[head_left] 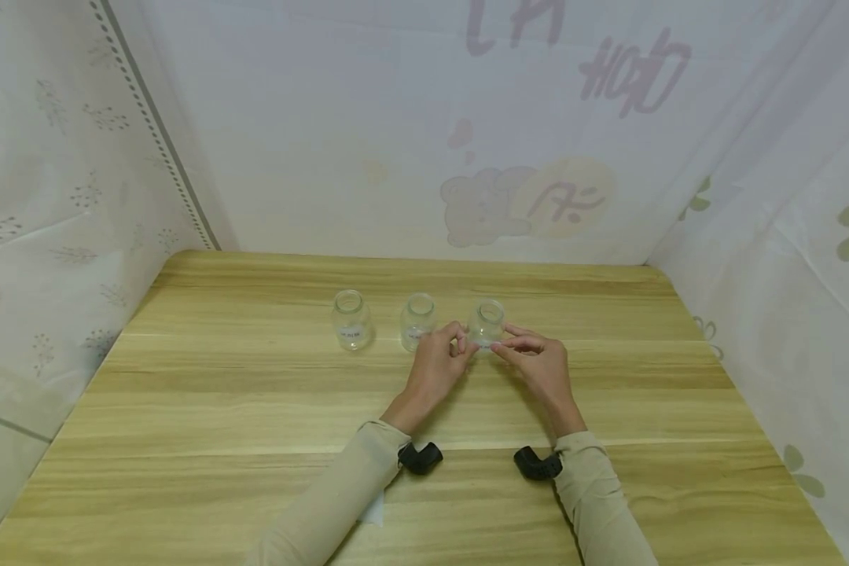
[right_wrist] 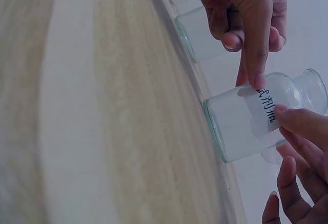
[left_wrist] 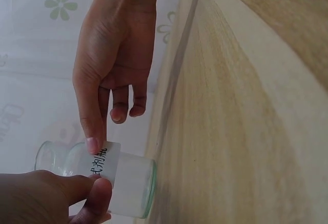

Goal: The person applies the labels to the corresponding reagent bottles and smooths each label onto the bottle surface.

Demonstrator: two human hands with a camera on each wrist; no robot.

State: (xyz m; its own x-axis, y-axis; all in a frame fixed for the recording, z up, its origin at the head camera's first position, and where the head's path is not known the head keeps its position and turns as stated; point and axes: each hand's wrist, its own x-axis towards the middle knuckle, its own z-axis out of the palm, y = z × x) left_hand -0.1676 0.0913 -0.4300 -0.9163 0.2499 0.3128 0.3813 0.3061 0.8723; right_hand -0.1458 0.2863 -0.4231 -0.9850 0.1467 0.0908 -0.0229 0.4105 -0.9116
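A clear glass reagent bottle (head_left: 490, 313) stands upright and uncapped on the table, between the two hands. Its white label (right_wrist: 262, 112) bears black handwritten characters and lies across the side facing the person. My left hand (head_left: 439, 360) grips the bottle from the left, thumb tip on one end of the label and a finger at the glass. From the right, my right hand (head_left: 538, 365) holds the bottle with its thumb on the label's other end; its remaining fingers reach loosely past the glass. Two similar labelled bottles, a middle one (head_left: 420, 306) and a left one (head_left: 350, 314), stand in a row beside it.
The wooden table (head_left: 184, 440) meets a printed cloth backdrop (head_left: 311, 157) behind the bottles. A scrap of white paper (head_left: 373, 509) lies partly under the left sleeve. Black wrist-worn devices, one on the left (head_left: 420, 458) and one on the right (head_left: 538, 464), sit at the cuffs.
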